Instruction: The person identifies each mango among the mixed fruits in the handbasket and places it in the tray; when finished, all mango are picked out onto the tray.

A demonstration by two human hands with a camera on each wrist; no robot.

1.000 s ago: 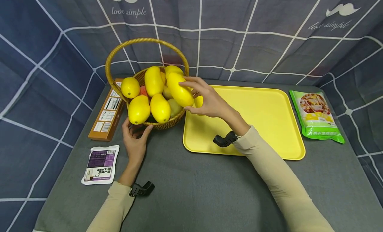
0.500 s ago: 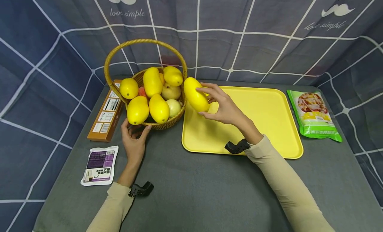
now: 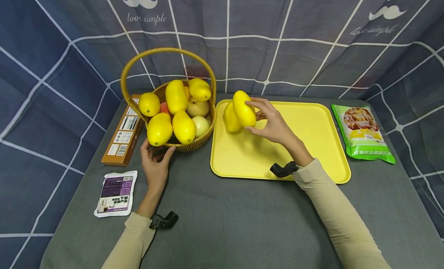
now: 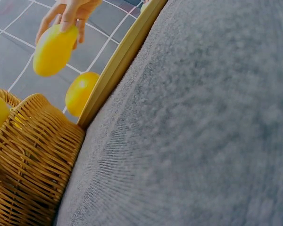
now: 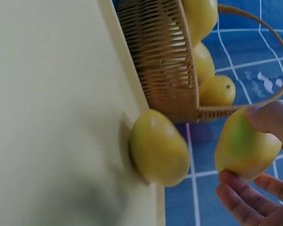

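Note:
My right hand (image 3: 272, 120) pinches a yellow mango (image 3: 244, 109) between thumb and fingers, up over the left part of the yellow tray (image 3: 295, 172). In the right wrist view, this mango shows a greenish patch. Another mango (image 5: 159, 148) lies on the tray close to the basket, partly covered by the held one in the head view. At the front of the wicker basket (image 3: 190, 146), my left hand (image 3: 155, 167) holds its lower side with curled fingers and thumb. Several mangoes (image 3: 159, 129) fill the basket, with pale round fruit (image 3: 200, 126) and something reddish among them.
A long brown box (image 3: 122, 138) lies left of the basket, and a purple-and-white pouch (image 3: 116, 194) in front of it. Right of the tray is a green food packet (image 3: 362, 132). The basket's tall arched handle (image 3: 166, 50) rises before the grid-patterned curtain (image 3: 253, 14).
My right hand has carried the mango rightward from over the basket's edge to above the tray, uncovering pale fruit in the basket. My left hand stays at the basket's front.

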